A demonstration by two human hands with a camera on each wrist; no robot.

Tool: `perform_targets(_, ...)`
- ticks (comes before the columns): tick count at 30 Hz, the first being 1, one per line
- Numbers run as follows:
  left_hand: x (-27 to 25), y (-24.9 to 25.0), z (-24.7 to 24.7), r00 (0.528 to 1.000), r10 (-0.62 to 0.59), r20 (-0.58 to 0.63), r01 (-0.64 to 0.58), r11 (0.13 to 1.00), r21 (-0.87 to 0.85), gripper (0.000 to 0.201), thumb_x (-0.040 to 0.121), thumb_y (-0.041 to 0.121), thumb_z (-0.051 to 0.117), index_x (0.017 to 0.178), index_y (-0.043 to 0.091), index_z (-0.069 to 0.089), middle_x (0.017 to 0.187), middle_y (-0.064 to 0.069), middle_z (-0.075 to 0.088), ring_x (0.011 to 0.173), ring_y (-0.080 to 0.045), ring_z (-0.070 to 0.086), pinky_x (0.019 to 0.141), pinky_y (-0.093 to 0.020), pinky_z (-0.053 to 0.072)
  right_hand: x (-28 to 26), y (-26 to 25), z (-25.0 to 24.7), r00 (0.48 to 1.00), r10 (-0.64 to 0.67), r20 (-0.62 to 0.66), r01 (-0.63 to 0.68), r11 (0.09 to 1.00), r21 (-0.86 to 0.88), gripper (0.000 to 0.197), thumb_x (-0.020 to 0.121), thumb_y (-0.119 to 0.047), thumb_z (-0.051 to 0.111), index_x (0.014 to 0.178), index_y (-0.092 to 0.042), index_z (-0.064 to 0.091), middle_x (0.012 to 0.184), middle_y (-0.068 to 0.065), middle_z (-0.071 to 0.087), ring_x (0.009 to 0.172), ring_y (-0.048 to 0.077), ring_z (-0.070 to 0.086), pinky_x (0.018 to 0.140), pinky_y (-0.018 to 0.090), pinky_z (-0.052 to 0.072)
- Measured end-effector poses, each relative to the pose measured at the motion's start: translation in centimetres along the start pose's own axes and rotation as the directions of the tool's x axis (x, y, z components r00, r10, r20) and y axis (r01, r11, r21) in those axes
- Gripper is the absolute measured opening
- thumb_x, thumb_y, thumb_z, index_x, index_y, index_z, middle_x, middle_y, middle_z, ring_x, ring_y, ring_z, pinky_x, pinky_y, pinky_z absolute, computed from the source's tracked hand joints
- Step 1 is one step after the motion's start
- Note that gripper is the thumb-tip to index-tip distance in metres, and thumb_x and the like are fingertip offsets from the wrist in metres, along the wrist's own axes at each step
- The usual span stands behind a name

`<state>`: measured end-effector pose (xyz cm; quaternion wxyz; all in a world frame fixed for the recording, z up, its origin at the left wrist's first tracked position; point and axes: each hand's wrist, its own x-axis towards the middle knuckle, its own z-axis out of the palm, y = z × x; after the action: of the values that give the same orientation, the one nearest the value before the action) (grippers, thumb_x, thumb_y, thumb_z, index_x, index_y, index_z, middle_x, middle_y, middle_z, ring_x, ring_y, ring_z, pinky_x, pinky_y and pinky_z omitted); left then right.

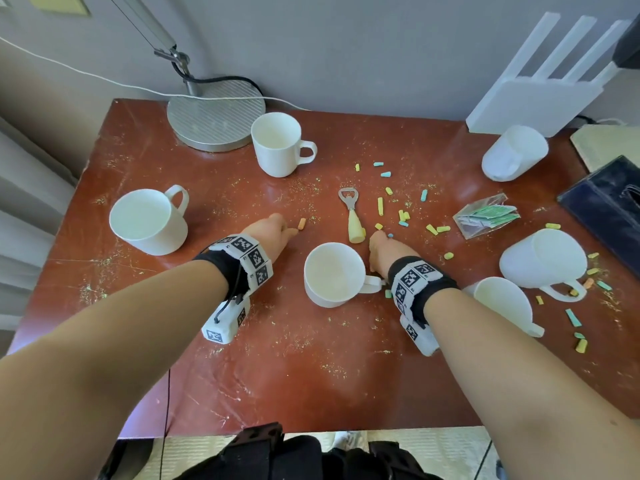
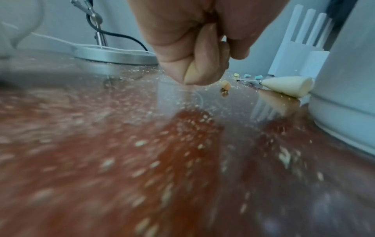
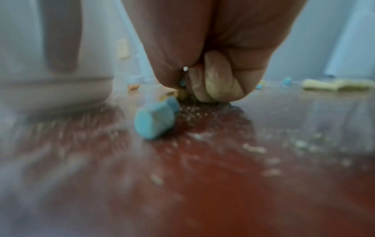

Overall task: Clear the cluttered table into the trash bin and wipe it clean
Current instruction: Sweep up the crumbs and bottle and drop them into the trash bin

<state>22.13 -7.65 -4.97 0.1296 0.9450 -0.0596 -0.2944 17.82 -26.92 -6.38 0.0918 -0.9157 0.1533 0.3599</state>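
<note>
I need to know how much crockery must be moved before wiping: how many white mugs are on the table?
6: back centre, left, front centre, far right tipped, right tipped, front right tipped. None seem hidden.

Back left corner's got a desk lamp with a round ribbed metal base [image 1: 216, 116], a white cable [image 1: 104, 79] running past it. A white slatted plastic rack [image 1: 540, 88] leans at the back right, plus a dark blue box [image 1: 609, 209] at the right edge.

Cluttered red-brown table [image 1: 138, 147], dusted with crumbs.
Pastel candy bits [image 1: 401, 216] lay scattered right of centre beside a bottle opener [image 1: 352, 216]; six white mugs [image 1: 277, 143] stood or lay around.
</note>
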Motion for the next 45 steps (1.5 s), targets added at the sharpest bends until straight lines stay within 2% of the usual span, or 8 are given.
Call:
perform_targets(3,1.1,1.1,-0.1,0.998,0.051,-0.027,-0.051,0.998,0.021,0.019,0.101,0.026,0.035,0.109,0.009,0.038,0.09,-0.013,0.056,0.074,-0.024,0.054,0.065,-0.031,0.041,0.3,1.9,-0.4,0.996,0.057,-0.067,-0.023,0.901,0.433,0.031,0.097,-0.013,0.034,0.124,-0.004,0.046,0.101,0.017,0.06,0.09,0.031,0.059,0.075,0.031,0.046)
perform_targets(8,3.1,3.1,0.2,0.989,0.055,0.137,-0.094,0.949,0.301,0.044,0.101,0.029,0.034,0.14,0.013,0.022,0.135,-0.013,0.046,0.116,-0.032,0.052,0.092,-0.041,0.044,0.4,4.5,-0.4,0.986,0.131,0.106,-0.074,-0.232,0.97,0.023,0.093,-0.004,0.027,0.081,-0.008,0.046,0.043,0.0,0.032,0.03,0.009,0.028,0.034,0.01,0.019)
perform_targets(11,3.4,3.6,0.6,0.992,0.093,0.086,-0.117,0.933,0.341,0.039,0.1,0.028,0.036,0.132,0.008,0.029,0.123,-0.016,0.052,0.106,-0.033,0.056,0.076,-0.038,0.045,0.1,4.6,-0.6,0.984,0.01,0.177,-0.163,-0.349,0.923,0.033,0.094,-0.013,0.026,0.064,-0.016,0.038,0.037,-0.002,0.035,0.028,0.01,0.034,0.031,0.01,0.021)
perform_targets(19,3.1,3.2,0.8,0.999,0.048,-0.02,-0.046,0.994,0.104,0.024,0.092,0.014,0.045,0.114,0.009,0.035,0.093,-0.011,0.059,0.083,-0.029,0.059,0.07,-0.037,0.046,-0.2,4.8,1.1,0.997,0.071,-0.04,0.024,0.22,0.975,0.031,0.099,-0.035,0.038,0.081,-0.011,0.047,0.058,0.003,0.039,0.044,0.014,0.036,0.034,0.015,0.024)
perform_targets(27,3.7,3.2,-0.1,0.991,0.133,0.011,-0.12,0.921,-0.37,0.029,0.089,0.01,0.038,0.068,0.019,0.055,0.073,-0.004,0.053,0.061,-0.018,0.048,0.055,-0.023,0.041,-0.4,4.8,1.2,0.997,0.075,-0.032,0.019,0.174,0.985,0.032,0.1,-0.023,0.037,0.074,-0.01,0.049,0.068,0.006,0.049,0.051,0.012,0.039,0.035,0.015,0.032)
perform_targets(34,4.0,8.3,-1.6,0.906,0.416,0.082,-0.423,0.894,0.147,0.04,0.1,0.033,0.035,0.14,0.028,0.04,0.139,-0.003,0.049,0.125,-0.022,0.047,0.102,-0.029,0.034,-1.1,4.4,0.6,0.991,-0.033,-0.132,0.097,0.851,0.516,0.033,0.097,-0.044,0.038,0.081,-0.016,0.048,0.068,-0.004,0.048,0.067,0.018,0.048,0.066,0.028,0.038)
perform_targets(41,4.5,10.7,-1.6,0.885,0.328,0.331,-0.466,0.616,0.635,0.049,0.095,0.047,0.038,0.135,0.019,0.037,0.115,-0.01,0.059,0.093,-0.028,0.056,0.075,-0.034,0.046,-1.9,2.2,-0.4,0.997,-0.051,0.059,0.037,0.975,0.218,0.051,0.093,-0.036,0.052,0.132,-0.01,0.03,0.102,0.007,0.057,0.087,0.023,0.052,0.069,0.032,0.041)
perform_targets(45,4.5,10.8,-2.6,0.868,0.321,0.378,-0.496,0.53,0.688,0.049,0.097,0.047,0.034,0.132,0.013,0.039,0.119,-0.011,0.056,0.105,-0.03,0.056,0.086,-0.036,0.045,-1.1,2.1,0.1,0.998,-0.055,0.033,0.051,0.994,0.1,0.038,0.092,-0.04,0.052,0.108,-0.014,0.031,0.078,0.004,0.05,0.075,0.024,0.052,0.07,0.035,0.044)
